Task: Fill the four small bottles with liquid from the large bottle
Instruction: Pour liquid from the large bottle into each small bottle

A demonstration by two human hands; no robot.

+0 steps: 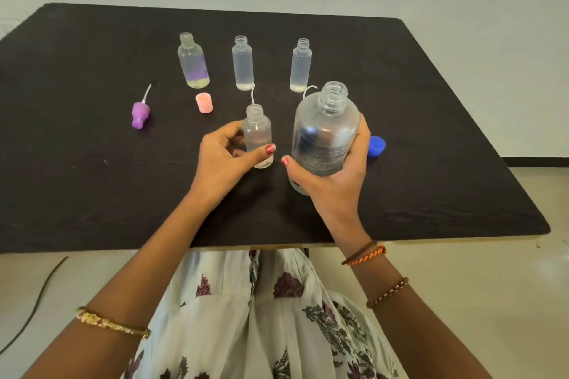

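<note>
Upright, the large bottle (325,135) sits gripped in the right hand (331,175); at its nine o'clock, the left hand (224,157) pinches a small bottle (258,135) on the black table (92,148).

— How many small bottles do we count?
— Four: the labelled bottle (193,61), the middle bottle (243,64), the right bottle (300,66), the near bottle (258,135).
— And large?
— One large bottle (324,135).
— Caps?
— We see three: purple spray cap (140,115), pink cap (204,102), blue cap (377,146).
</note>
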